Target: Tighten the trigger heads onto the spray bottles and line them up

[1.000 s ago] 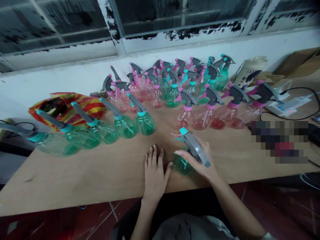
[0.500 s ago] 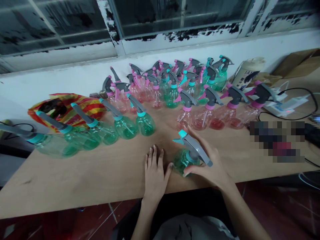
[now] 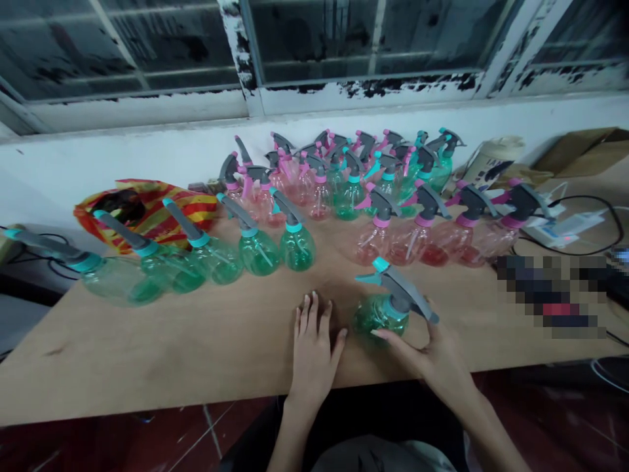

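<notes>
A green spray bottle point(image 3: 374, 313) with a grey-and-turquoise trigger head stands near the front of the table, its nozzle pointing left. My right hand point(image 3: 432, 354) is open loosely at its right side. The thumb tip overlaps the bottle's front, while the index finger stands apart beside the back of the head; the other fingers are mostly hidden. Left of this bottle my left hand point(image 3: 314, 347) lies flat on the wooden table point(image 3: 196, 347), fingers spread, holding nothing. Behind it to the left runs a row of several green spray bottles point(image 3: 297, 248).
Several pink spray bottles point(image 3: 372, 244) form a row at the right, with a mixed pink and green cluster behind. A striped plastic bag point(image 3: 170, 210) lies at the back left. A white container point(image 3: 496, 160), cardboard point(image 3: 580, 154) and cables point(image 3: 612, 210) are at the right.
My right hand's fingers have drawn back from behind the green spray bottle toward the right and down. My left hand stays flat. The camera view has shifted slightly.
</notes>
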A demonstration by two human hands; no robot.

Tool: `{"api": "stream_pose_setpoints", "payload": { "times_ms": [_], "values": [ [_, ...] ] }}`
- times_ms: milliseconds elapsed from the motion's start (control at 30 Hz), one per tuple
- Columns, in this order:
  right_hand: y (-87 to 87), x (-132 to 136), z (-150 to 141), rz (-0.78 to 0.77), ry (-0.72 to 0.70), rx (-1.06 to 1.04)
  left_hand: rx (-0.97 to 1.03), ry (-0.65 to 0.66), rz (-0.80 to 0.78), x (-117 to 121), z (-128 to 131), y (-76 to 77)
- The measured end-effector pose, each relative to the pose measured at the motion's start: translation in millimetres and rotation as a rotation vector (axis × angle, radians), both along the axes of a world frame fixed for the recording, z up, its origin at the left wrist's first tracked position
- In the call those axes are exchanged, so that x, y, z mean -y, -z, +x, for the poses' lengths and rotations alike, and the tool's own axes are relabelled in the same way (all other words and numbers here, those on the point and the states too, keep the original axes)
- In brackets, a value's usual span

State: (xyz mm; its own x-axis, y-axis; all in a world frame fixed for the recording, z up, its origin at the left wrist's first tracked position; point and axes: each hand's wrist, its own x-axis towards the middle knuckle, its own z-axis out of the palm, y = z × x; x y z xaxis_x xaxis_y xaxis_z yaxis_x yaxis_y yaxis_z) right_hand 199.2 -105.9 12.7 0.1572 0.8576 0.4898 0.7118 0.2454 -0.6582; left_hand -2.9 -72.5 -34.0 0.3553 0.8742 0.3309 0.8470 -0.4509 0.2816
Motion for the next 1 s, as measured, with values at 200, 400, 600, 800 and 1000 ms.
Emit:
{"api": "stream_pose_setpoints", "payload": {
  "times_ms": [200,400,600,800,1000],
  "values": [
    [-7.9,-43.4,-14.9,0.020,0.086,0.139,0.044,0.080,-0.050,3.2,-16.6,-0.5],
    [-14.7,-104.2,-32.3,0.047,0.137,0.400,0.066,0.085,-0.046,2.5,-20.2,2.6],
    [-19.9,-144.3,-41.1,0.029,0.154,0.438,0.055,0.084,-0.023,2.4,-20.0,7.0],
    [-24.0,-160.0,-49.7,0.000,0.189,0.420,0.059,0.074,0.017,0.9,-21.1,13.8],
    [-24.5,-161.8,-55.2,-0.002,0.189,0.360,0.042,0.063,0.057,0.9,-20.6,16.5]
  ]
}}
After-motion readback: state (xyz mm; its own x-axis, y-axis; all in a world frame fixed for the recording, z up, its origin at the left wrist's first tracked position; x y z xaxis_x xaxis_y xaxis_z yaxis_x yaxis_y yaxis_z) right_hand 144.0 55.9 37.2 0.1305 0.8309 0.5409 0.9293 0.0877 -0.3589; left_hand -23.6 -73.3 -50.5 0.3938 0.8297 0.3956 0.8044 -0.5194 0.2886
